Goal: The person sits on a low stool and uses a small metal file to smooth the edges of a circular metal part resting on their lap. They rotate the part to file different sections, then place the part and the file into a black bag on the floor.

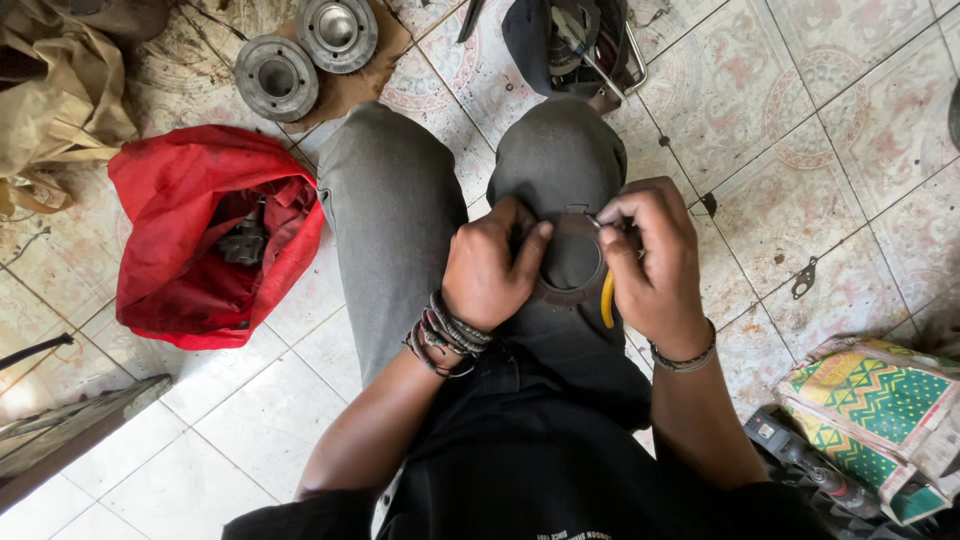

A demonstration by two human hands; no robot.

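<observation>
Brown and flat, the gasket is a thin ring with a wide round hole and a small tab at its top edge; it lies on the person's right thigh, dark trouser cloth showing through the hole. Grey-trousered legs fill the middle of the view, and tiled floor lies open to the right and lower left of them. At the left, just beside the left knee, sits a red bag with a dark metal part inside; two round metal hubs lie on cardboard above it. A patterned bag crowds the lower right corner, and a dark pouch with tools rests beyond the right knee. The left hand is closed on the ring's left rim, thumb laid over the top face, pinning it to the thigh. The right hand is curled tightly round yellow-handled pliers, whose tip meets the ring's upper right edge near the tab. The ring thus sits between both hands, touching each.
</observation>
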